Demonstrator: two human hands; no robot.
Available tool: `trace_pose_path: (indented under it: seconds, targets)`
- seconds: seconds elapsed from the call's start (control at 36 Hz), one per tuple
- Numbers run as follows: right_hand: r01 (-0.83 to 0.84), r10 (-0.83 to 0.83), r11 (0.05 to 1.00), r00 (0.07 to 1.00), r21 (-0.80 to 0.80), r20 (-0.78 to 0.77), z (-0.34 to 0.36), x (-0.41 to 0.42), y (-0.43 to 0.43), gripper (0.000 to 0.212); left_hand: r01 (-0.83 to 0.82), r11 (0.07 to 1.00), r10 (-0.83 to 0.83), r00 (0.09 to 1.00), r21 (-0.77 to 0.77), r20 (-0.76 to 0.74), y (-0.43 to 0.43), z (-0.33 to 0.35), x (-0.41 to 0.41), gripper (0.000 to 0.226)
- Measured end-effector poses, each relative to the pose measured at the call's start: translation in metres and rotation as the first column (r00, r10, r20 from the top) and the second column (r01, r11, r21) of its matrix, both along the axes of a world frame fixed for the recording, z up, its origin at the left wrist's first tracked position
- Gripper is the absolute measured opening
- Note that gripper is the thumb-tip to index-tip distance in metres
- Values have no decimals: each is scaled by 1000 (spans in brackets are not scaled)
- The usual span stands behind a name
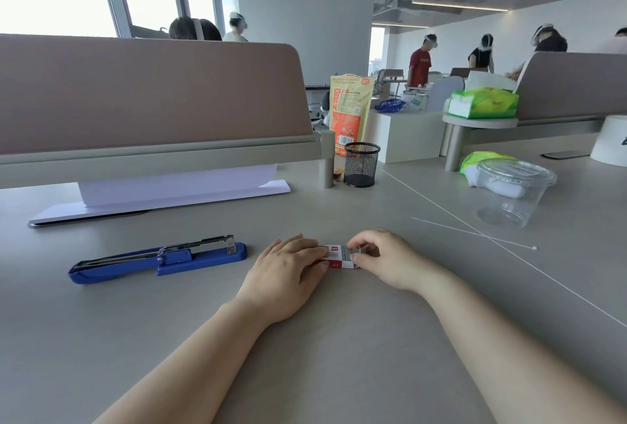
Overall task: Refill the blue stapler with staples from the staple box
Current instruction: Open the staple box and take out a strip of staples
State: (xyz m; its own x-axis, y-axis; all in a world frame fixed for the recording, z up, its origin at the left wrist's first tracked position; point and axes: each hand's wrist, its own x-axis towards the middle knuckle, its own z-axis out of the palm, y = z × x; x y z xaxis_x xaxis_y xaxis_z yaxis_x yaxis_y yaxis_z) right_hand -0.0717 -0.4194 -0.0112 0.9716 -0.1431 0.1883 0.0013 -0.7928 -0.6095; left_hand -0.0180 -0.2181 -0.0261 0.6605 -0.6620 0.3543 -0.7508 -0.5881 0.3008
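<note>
1. At lower centre of the frame, the left hand (288, 274) pins a red-and-white staple box (336, 256) to the grey desk (339, 339).
2. The right hand (383, 259) pinches the box's right end, apparently working its inner tray.
3. The blue stapler (157, 259) lies open, well left.
4. The cardboard box looks light and crushable; staple strips likely snap, so hold by the edges.

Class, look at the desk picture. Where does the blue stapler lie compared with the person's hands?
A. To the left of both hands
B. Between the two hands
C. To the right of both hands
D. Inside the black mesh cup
A: the blue stapler lies on the desk left of the left hand and right hand, which hold the staple box.
</note>
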Motion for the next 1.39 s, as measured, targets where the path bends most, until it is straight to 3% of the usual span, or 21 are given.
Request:
trace_pose_path:
  seconds: [0.25, 0.58, 0.78, 1.39]
  targets:
    - [9, -13, 996, 999, -89, -38, 7, -1, 5, 22, -2, 1000, 2, 1000, 12, -4, 0, 0, 1, 37]
    - [17, -18, 996, 1000, -90, -20, 7, -2, 10, 17, 6, 1000, -6, 1000, 3, 27, 0, -2, 2, 53]
    - [2, -3, 994, 1000, -112, -13, 8, -4, 12, 29, 1, 1000, 0, 999, -11, 38, 0, -4, 4, 46]
    - [-13, 8, 992, 999, -127, -37, 12, -3, 11, 24, 5, 1000, -5, 1000, -19, 17, 0, -4, 4, 38]
